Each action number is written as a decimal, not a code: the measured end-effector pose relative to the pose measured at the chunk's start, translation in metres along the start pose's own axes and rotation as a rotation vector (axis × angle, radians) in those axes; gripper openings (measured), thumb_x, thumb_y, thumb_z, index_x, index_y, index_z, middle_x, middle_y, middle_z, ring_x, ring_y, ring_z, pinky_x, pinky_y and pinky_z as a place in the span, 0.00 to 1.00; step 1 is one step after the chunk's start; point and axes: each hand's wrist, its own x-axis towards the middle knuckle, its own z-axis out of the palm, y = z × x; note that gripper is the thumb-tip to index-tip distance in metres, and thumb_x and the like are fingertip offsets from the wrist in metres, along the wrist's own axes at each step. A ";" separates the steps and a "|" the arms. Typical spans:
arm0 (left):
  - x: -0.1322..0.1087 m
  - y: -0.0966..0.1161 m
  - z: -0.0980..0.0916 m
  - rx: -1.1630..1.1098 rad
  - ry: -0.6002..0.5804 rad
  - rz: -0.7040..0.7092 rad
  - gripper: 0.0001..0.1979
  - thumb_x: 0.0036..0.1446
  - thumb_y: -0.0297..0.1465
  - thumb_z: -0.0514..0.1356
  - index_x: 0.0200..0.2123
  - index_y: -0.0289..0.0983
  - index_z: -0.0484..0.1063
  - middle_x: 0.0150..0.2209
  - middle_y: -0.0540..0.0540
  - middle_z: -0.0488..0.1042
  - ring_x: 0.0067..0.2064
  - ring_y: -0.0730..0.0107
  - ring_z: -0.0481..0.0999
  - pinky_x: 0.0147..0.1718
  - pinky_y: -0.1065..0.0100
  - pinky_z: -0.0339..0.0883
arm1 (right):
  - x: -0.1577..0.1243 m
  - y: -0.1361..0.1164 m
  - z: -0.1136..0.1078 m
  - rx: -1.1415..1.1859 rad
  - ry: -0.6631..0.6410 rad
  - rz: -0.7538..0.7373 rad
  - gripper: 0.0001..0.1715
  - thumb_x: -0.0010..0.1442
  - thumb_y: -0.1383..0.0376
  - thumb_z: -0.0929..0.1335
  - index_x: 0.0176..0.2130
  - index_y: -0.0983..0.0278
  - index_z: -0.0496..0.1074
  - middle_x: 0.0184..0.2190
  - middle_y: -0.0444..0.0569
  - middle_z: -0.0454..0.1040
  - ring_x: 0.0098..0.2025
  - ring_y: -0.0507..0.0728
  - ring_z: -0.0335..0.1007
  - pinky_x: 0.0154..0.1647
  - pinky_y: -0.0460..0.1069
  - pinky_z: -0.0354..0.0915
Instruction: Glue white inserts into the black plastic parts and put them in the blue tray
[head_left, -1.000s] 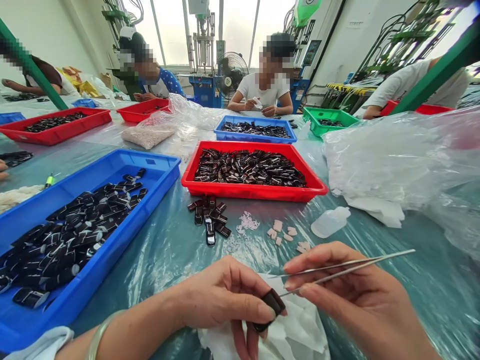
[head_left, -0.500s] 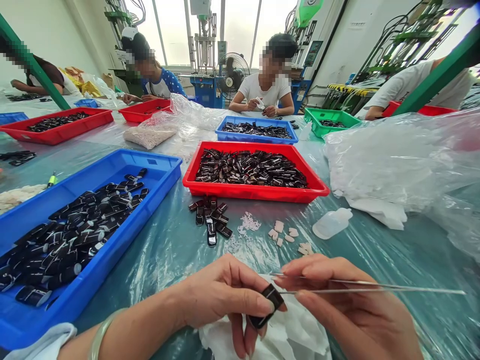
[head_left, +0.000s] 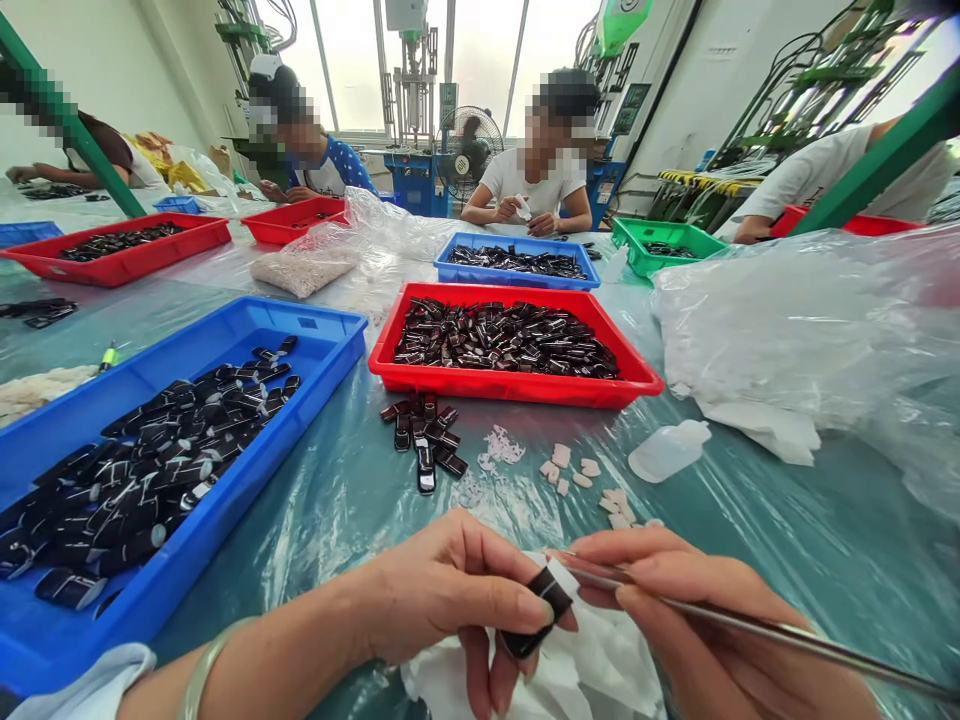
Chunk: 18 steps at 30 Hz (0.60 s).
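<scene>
My left hand (head_left: pixel 450 600) pinches a small glossy black part (head_left: pixel 536 615) between thumb and fingers. A white piece (head_left: pixel 562 578) shows at the part's upper right end. Metal tweezers (head_left: pixel 735 617) are in my right hand (head_left: pixel 697 600), their tips close to that white end; whether they touch it I cannot tell. Beneath both hands lies crumpled white paper or cloth (head_left: pixel 600 670). Beyond them are a loose pile of black parts (head_left: pixel 426 440), white shreds (head_left: pixel 501 448), small off-white pieces (head_left: pixel 561 457) and a translucent squeeze bottle (head_left: pixel 667 452).
A blue tray (head_left: pixel 300 425) of black parts stands at left, and a red tray (head_left: pixel 517 388) full of them ahead. Clear plastic bags (head_left: pixel 787 330) bulge at right. Co-workers (head_left: pixel 532 185) sit across the plastic-covered table, with more trays before them.
The tweezers have turned and tilted, their rear end dropping to the lower right. A white end now shows on the black part, which my left hand still holds.
</scene>
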 end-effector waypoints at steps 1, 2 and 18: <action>0.000 0.000 0.000 -0.002 0.003 -0.001 0.14 0.47 0.35 0.63 0.35 0.30 0.75 0.20 0.48 0.70 0.17 0.76 0.71 0.13 0.79 0.65 | 0.000 0.001 0.001 0.013 0.056 0.028 0.06 0.57 0.65 0.67 0.34 0.52 0.73 0.31 0.44 0.77 0.35 0.56 0.74 0.33 0.49 0.73; 0.000 0.000 0.001 -0.005 0.006 -0.002 0.14 0.46 0.35 0.64 0.34 0.30 0.75 0.20 0.48 0.71 0.17 0.76 0.71 0.13 0.79 0.65 | 0.001 0.001 0.002 0.026 0.095 0.061 0.03 0.56 0.64 0.68 0.33 0.53 0.73 0.30 0.44 0.77 0.34 0.56 0.75 0.32 0.49 0.73; 0.001 0.003 0.004 0.049 0.031 0.050 0.12 0.48 0.33 0.63 0.35 0.31 0.76 0.27 0.45 0.72 0.24 0.72 0.75 0.20 0.76 0.69 | 0.010 0.004 -0.007 -0.130 -0.005 0.218 0.04 0.51 0.59 0.71 0.31 0.55 0.76 0.28 0.45 0.78 0.30 0.57 0.75 0.32 0.49 0.72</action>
